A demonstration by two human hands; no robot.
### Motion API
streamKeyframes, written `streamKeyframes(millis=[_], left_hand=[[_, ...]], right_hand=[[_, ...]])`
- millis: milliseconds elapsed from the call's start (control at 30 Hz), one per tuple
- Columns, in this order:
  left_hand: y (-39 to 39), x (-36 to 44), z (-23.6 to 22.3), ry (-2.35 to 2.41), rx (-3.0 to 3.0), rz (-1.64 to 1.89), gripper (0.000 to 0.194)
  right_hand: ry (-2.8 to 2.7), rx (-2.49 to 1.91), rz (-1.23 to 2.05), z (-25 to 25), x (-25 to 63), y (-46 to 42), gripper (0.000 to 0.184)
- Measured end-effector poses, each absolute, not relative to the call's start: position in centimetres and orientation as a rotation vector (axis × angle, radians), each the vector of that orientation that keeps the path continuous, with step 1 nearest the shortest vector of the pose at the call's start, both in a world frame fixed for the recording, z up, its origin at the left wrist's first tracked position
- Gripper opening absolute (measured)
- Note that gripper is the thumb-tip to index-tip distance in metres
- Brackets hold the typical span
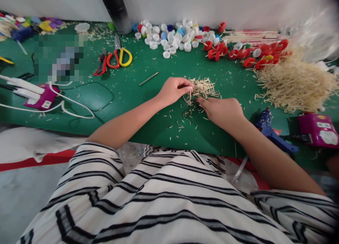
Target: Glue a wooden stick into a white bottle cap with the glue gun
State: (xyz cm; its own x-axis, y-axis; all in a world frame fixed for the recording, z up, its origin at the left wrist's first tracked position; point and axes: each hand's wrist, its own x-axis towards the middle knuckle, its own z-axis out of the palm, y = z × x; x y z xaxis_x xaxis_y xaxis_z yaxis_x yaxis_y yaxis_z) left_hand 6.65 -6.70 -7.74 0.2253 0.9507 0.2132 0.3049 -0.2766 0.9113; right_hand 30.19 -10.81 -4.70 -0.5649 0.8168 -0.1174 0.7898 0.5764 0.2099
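My left hand (176, 90) is closed in a pinch, with a short thin stick (190, 95) pointing down from its fingertips. Just beyond lies a small tangled heap of pale, straw-like strands (205, 87) on the green table (148, 113). My right hand (224, 111) is low over the table, palm down, its thumb and fingers drawn together at the near edge of that heap. Whatever is between its fingertips is too small to make out. Loose cut bits are scattered below both hands.
Scissors (120, 56), red-handled pliers (101, 63) and a thin rod (148, 79) lie left. Bottle caps (174, 37) and red rings (261, 54) line the back, beside a dark bottle (116, 10). Right are a large strand pile (296, 81), blue glue gun (272, 132) and purple power block (317, 130).
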Motion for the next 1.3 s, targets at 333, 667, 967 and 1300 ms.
streamKeyframes(millis=[333, 667, 967, 1300], left_hand=[[-6.7, 7.2, -7.8, 1.223, 1.768, 1.076, 0.008], [-6.7, 7.4, -7.5, 1.281, 1.776, 1.081, 0.009], [-6.7, 7.2, -7.5, 1.281, 1.779, 1.071, 0.01], [-6.9, 7.4, -7.4, 1.312, 1.794, 1.046, 0.009]], right_hand=[[2.689, 1.479, 0.148, -4.7, 29.6, -10.0, 0.055], [2.66, 1.371, 0.166, -4.9, 29.2, -9.8, 0.054], [2.643, 1.296, 0.176, -4.5, 29.6, -10.2, 0.056], [2.653, 1.359, 0.12, -3.2, 30.1, -10.8, 0.052]])
